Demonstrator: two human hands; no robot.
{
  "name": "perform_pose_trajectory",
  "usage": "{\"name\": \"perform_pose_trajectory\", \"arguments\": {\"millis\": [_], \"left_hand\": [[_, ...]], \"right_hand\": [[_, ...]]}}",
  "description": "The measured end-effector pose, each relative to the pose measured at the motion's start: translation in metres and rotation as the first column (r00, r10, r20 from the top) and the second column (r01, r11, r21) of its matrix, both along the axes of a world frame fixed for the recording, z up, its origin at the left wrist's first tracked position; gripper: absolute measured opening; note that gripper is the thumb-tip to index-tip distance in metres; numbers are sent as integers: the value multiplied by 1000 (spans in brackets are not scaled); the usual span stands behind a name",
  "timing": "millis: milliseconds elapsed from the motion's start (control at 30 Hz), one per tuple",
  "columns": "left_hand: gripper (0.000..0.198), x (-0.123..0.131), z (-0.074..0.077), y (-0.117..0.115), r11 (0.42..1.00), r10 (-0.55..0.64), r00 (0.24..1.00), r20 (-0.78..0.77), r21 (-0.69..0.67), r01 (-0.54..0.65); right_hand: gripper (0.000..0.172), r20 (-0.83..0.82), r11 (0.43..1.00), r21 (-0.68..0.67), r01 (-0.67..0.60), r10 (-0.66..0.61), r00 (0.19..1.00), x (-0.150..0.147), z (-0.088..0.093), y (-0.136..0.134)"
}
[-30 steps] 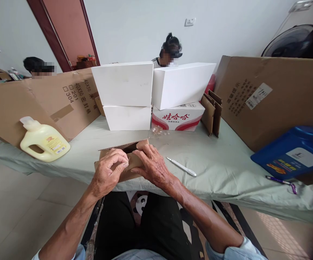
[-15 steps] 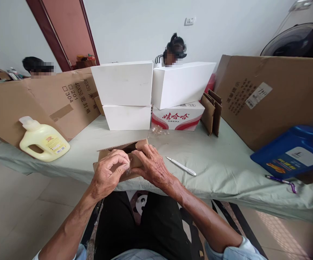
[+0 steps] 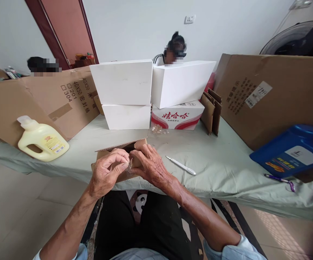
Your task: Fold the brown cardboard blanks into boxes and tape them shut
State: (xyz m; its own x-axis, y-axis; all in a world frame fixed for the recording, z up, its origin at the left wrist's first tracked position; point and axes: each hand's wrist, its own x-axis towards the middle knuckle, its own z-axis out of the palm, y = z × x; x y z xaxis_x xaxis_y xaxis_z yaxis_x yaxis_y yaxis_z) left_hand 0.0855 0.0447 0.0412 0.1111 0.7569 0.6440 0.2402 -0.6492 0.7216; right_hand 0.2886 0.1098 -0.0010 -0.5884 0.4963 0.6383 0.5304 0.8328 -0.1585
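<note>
A small brown cardboard box (image 3: 122, 176) stands at the table's front edge, its top partly raised. My left hand (image 3: 109, 169) pinches a bit of clear tape (image 3: 130, 165) at the box's near side, thumb against forefinger. My right hand (image 3: 149, 164) grips the box's right side, fingers over the top edge and thumb on the near face. The box's inside is mostly hidden by my hands. To the right of my right hand lies a white craft knife (image 3: 181, 165). Crumpled clear tape (image 3: 159, 129) sits farther back on the table.
White boxes (image 3: 122, 83) and a red-and-white carton (image 3: 177, 116) are stacked at the back. Large cardboard sheets (image 3: 275, 101) flank both sides. A yellow jug (image 3: 43, 141) stands left; a blue bottle (image 3: 291, 151) and purple pen (image 3: 279, 179) are right. Two people sit beyond.
Both hands stay almost where they were on the box. The clear tape at my left fingertips shows slightly more. The person at the far left has shifted a little to the right.
</note>
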Motion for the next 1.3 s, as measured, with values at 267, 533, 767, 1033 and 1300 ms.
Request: {"name": "perform_pose_trajectory", "arguments": {"millis": [267, 533, 767, 1033, 1300], "left_hand": [[16, 6, 0, -5, 980, -200, 970, 135, 21, 199], [17, 7, -2, -9, 953, -294, 932, 210, -14, 304], [21, -8, 22, -32, 942, -324, 884, 338, 28, 335], [21, -31, 0, 0, 976, -121, 944, 307, -138, 170], [19, -22, -5, 2, 993, 99, 990, 102, -80, -91]], "right_hand": [[46, -24, 998, 39, -44, 45, 999, -5, -6, 4], [40, -61, 998, 33, -58, 60, 996, -7, -10, 4], [54, -12, 992, -125, -9, 8, 1000, 1, -11, 15], [65, -81, 979, -166, -117, 105, 991, 8, 8, 1], [65, -274, 962, -80, -260, 230, 934, 5, 29, -23]]}}
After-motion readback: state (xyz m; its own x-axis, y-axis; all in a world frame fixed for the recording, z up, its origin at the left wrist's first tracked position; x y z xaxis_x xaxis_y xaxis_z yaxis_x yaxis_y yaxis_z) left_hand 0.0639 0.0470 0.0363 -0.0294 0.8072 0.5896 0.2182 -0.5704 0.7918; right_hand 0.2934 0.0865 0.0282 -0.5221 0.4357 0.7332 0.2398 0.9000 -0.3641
